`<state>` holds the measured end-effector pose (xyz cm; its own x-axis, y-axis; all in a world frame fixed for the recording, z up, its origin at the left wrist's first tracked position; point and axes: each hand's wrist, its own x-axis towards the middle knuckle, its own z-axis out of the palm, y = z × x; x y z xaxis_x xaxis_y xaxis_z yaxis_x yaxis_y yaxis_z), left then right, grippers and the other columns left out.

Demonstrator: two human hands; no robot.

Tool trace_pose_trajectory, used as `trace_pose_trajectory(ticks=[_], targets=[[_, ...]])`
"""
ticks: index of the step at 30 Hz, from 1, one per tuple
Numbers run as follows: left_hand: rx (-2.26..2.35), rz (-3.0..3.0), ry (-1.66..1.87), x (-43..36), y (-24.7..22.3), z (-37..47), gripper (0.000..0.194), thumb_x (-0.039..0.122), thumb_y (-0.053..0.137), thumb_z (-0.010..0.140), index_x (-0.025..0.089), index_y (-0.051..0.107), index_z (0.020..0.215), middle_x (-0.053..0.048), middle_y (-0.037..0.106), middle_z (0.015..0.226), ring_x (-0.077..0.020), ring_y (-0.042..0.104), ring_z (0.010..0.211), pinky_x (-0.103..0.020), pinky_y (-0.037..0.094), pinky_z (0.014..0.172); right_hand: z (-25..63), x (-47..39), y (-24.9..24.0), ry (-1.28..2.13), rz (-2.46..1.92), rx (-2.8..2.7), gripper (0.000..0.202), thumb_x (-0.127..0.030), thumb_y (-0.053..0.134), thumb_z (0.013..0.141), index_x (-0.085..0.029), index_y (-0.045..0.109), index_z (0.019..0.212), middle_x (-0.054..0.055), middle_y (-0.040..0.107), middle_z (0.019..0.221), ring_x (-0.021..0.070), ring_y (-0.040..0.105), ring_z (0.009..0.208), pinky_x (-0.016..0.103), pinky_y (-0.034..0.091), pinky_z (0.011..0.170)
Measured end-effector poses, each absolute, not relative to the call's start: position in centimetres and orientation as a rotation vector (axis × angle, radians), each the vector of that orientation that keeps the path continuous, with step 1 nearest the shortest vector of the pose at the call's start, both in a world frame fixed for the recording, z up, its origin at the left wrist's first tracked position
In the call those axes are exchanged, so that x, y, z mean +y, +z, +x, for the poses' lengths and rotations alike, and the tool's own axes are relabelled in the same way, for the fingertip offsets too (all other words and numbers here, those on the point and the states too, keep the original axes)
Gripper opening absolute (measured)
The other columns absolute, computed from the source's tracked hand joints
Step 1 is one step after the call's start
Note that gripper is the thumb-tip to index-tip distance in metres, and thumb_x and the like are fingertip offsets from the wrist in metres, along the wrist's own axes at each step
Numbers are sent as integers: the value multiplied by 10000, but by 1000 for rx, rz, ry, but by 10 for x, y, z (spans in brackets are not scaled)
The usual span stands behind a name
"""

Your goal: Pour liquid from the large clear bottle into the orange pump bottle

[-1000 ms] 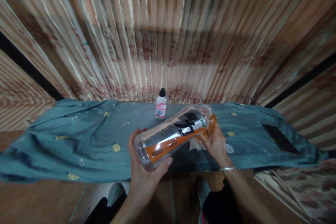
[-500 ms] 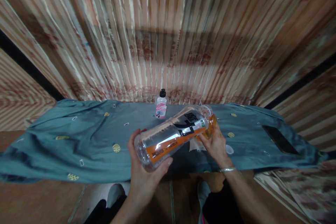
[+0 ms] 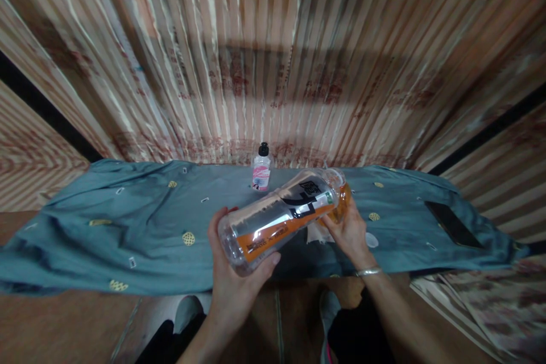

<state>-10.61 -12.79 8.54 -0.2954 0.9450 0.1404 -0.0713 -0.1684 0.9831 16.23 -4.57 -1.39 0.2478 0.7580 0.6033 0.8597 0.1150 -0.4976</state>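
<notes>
A large clear plastic bottle (image 3: 277, 216) with black lettering and an orange band is tilted, its mouth end low on neither side plainly, pointing right. My left hand (image 3: 236, 278) is wrapped around its base end. My right hand (image 3: 350, 230) is closed around a small clear container of amber liquid (image 3: 341, 205), held against the bottle's mouth end. Where the two rims meet is partly hidden. Under them a pale tissue-like piece (image 3: 318, 234) lies on the cloth, and a round whitish disc (image 3: 371, 239) rests beside my right wrist.
Behind the large bottle stands a small bottle (image 3: 261, 169) with a black cap and pink label. A dark phone (image 3: 453, 224) lies at the right on the blue-green cloth (image 3: 149, 239). Striped curtains (image 3: 256, 57) rise behind, with dark poles (image 3: 51, 108) at both sides.
The large bottle's base has turned slightly and its orange band shows a little differently. Both hands keep their holds. The whole view has shifted slightly.
</notes>
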Motion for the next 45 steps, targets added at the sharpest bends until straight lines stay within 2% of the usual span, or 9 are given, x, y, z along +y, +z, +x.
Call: trace_pose_trajectory(ticks=[9, 14, 30, 39, 45], targets=[[1265, 1101, 1608, -127, 83, -106, 904, 314, 888, 618, 299, 394, 1374, -100, 545, 1406, -261, 657, 1191, -402, 554, 998, 161, -47, -10, -120, -1660, -1525, 856, -668, 609, 837, -124, 421, 1470, 213, 626, 1370, 357, 625, 1244, 523, 519, 1033], [1250, 1166, 1644, -125, 79, -108, 919, 329, 903, 597, 290, 405, 1368, -105, 579, 1372, -268, 679, 1158, -389, 579, 954, 158, -48, -8, -131, -1665, -1507, 880, -725, 576, 827, -113, 446, 1445, 229, 633, 1352, 367, 629, 1235, 534, 520, 1022], [1245, 1079, 1606, -128, 86, -105, 914, 300, 891, 615, 292, 382, 1375, -105, 544, 1408, -251, 658, 1192, -381, 565, 988, 160, -47, -11, -129, -1657, -1516, 861, -695, 591, 827, -118, 428, 1446, 223, 637, 1340, 368, 628, 1228, 535, 521, 1013], [1242, 1087, 1599, -128, 86, -105, 910, 304, 883, 626, 293, 372, 1379, -110, 544, 1412, -256, 654, 1206, -396, 552, 1012, 158, -48, -5, -123, -1672, -1516, 899, -735, 580, 813, -103, 440, 1436, 223, 667, 1298, 364, 653, 1196, 516, 539, 992], [1233, 1074, 1594, -128, 86, -106, 906, 289, 882, 628, 298, 372, 1377, -103, 543, 1414, -253, 656, 1204, -390, 542, 1023, 158, -48, -6, -119, -1659, -1523, 866, -695, 589, 830, -104, 435, 1443, 225, 655, 1313, 361, 642, 1205, 522, 526, 1009]])
